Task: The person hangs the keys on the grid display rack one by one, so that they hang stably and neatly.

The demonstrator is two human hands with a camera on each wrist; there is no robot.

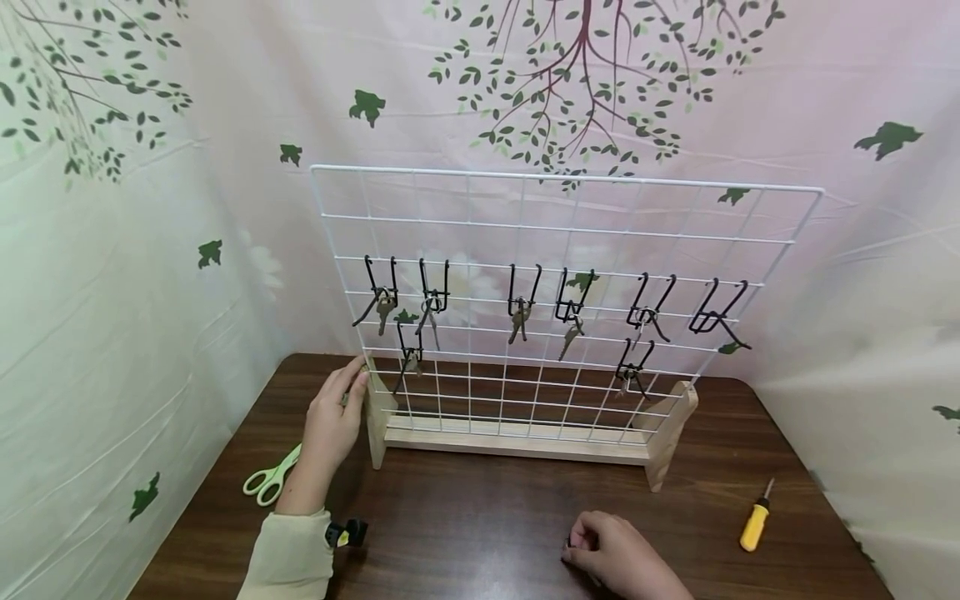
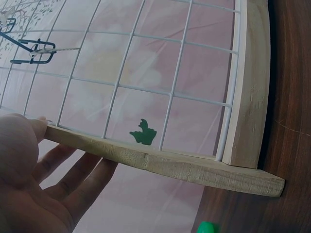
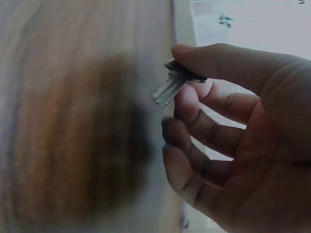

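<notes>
My right hand (image 3: pixel 233 136) pinches a key (image 3: pixel 171 87) low over the table (image 1: pixel 487 517); left hand (image 1: pixel 330 421), fingers straight, steadies the rack (image 1: pixel 378 417), so I'd approach the empty hook (image 1: pixel 716 315) slowly.

Matt pale wood feet (image 1: pixel 670 433), white coated wire grid (image 1: pixel 555 225), dark glossy wood-grain table (image 1: pixel 487 517), metal key (image 3: pixel 167 90).
</notes>
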